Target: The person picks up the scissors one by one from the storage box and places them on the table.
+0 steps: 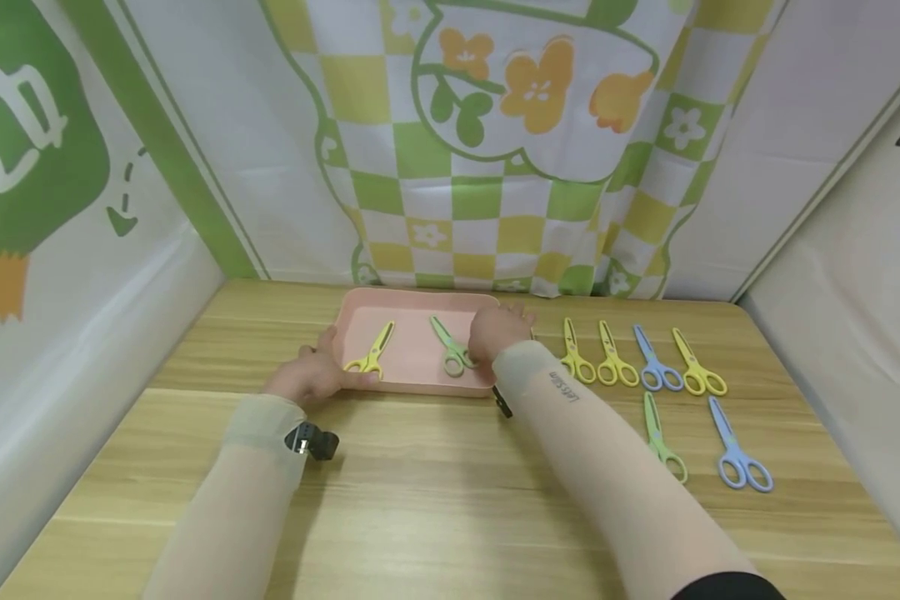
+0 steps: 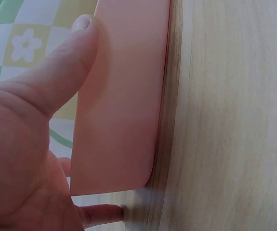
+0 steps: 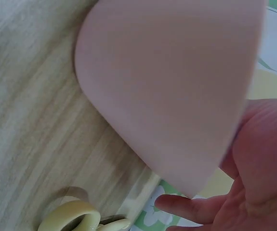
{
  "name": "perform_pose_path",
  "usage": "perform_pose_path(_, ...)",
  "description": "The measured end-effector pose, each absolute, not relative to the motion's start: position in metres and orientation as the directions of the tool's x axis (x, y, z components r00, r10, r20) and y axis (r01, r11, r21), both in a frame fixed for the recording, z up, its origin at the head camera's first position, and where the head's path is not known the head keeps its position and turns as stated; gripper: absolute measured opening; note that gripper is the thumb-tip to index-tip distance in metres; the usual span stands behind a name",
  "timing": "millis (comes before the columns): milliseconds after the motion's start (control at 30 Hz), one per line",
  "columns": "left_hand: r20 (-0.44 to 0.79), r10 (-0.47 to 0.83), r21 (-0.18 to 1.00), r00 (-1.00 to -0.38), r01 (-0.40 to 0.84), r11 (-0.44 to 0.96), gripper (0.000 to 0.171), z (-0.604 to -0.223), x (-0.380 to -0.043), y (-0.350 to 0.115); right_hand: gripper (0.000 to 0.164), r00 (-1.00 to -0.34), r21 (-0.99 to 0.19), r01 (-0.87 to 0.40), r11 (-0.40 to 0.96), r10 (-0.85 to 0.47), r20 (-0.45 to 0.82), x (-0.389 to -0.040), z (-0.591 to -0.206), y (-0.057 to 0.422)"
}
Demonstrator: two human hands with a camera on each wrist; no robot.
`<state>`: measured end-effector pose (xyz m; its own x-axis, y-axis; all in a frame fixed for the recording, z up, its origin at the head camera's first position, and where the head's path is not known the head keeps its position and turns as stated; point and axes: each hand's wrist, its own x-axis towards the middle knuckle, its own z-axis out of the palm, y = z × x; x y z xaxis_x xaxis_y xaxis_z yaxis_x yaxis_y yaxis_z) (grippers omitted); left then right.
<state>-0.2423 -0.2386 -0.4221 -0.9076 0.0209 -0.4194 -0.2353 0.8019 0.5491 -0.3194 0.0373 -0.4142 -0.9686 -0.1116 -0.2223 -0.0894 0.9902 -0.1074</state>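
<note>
A shallow pink tray (image 1: 420, 385) rests on the wooden table, with yellow scissors (image 1: 376, 353) and light green scissors (image 1: 450, 343) lying inside. My left hand (image 1: 311, 373) holds the tray's front left corner. Its thumb (image 2: 75, 62) lies along the front rim, and the other fingers reach round the left wall. Over the right end is my right hand (image 1: 498, 332), its fingers spread past the rim to the outside. In the right wrist view the palm is beside the tray wall (image 3: 167, 82); its thumb is hidden.
Right of the tray stand in a row yellow scissors (image 1: 617, 360), blue scissors (image 1: 654, 362) and more yellow scissors (image 1: 696, 367). Nearer the front lie green scissors (image 1: 658, 433), partly behind my right forearm, and blue scissors (image 1: 733, 450). A checked curtain (image 1: 480, 200) hangs behind.
</note>
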Motion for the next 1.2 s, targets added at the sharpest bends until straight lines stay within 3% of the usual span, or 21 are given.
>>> perform_pose_path(400, -0.413, 0.015, 0.554, -0.91, -0.239, 0.798, 0.141, -0.424, -0.244, -0.24, 0.004, -0.961, -0.146, -0.063, 0.987, -0.1, -0.258, -0.319, -0.41, 0.039)
perform_pose_path(833, -0.435, 0.016, 0.55, -0.9, -0.251, 0.796, 0.145, -0.422, -0.242, -0.239, 0.007, -0.962, -0.355, -0.04, 0.934, -0.133, -0.24, -0.32, -0.399, 0.058)
perform_pose_path(1033, -0.44, 0.017, 0.541, -0.898, -0.25, 0.803, 0.142, -0.425, -0.244, -0.24, 0.023, -0.961, -0.452, -0.034, 0.891, -0.152, -0.229, -0.318, -0.385, 0.074)
perform_pose_path(1200, -0.431, 0.022, 0.558, -0.902, -0.247, 0.792, 0.141, -0.423, -0.244, -0.239, 0.033, -0.962, -0.601, 0.044, 0.798, -0.129, -0.242, -0.312, -0.375, 0.089)
